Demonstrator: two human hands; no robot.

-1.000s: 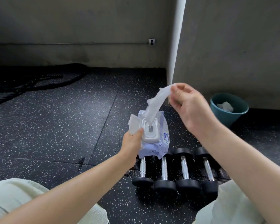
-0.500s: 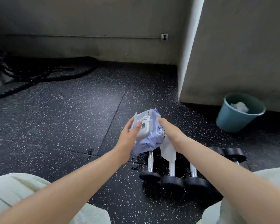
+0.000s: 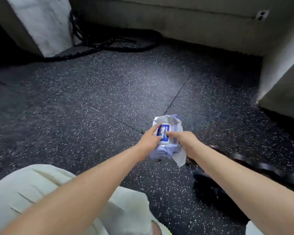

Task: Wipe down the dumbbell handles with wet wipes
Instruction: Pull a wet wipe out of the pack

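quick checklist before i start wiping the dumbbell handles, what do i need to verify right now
1. Wipe pulled free: ok. A wipe hangs below the right hand.
2. Lid closed: ok. The lid lies flat on the wipes pack, with a right finger on it.
3. Pack set aside: not ok. The left hand grips it and the right hand touches it too.
4. One hand free to steady a dumbbell: not ok. Both are busy.
5. Handles clear to reach: cannot tell. The dumbbells are a dark blur beside the right arm.
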